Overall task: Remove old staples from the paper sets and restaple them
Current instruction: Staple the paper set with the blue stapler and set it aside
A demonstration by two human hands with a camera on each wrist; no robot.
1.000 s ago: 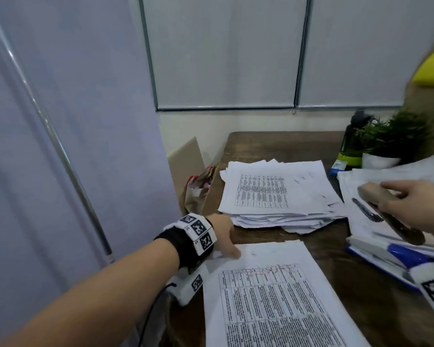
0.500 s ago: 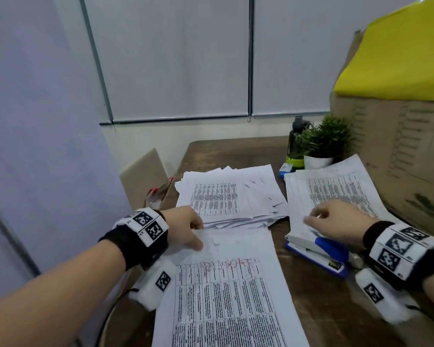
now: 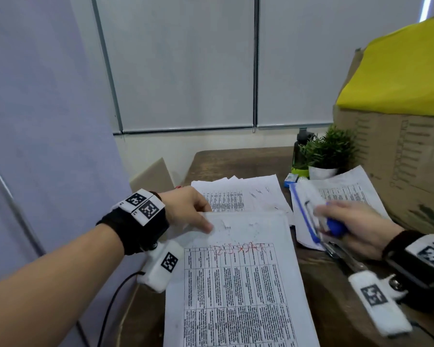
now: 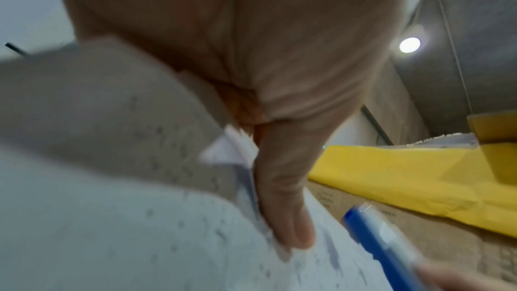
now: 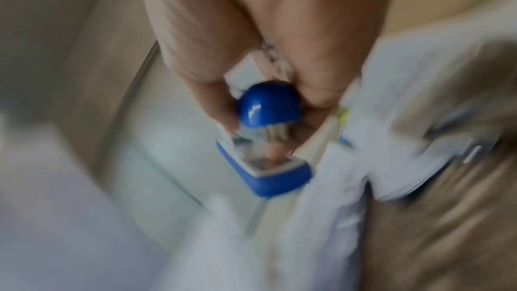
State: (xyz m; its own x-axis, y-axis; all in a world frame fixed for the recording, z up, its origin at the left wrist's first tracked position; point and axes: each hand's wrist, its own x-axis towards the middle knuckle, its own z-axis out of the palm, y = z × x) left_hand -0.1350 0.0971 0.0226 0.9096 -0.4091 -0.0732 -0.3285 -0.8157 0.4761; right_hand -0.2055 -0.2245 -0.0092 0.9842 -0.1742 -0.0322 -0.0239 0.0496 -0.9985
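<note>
Paper set (image 3: pixel 238 284) flat on tabletop (image 3: pixel 318 296); left hand (image 3: pixel 186 209) fingers pinch its top-left corner. Right hand (image 3: pixel 356 229) fingers grip blue stapler (image 3: pixel 332 227), raised.

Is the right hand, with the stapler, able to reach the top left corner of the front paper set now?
Probably yes. The right hand grips the stapler just right of the front paper set. The left hand pinches that corner, so its thumb may crowd the spot.
</note>
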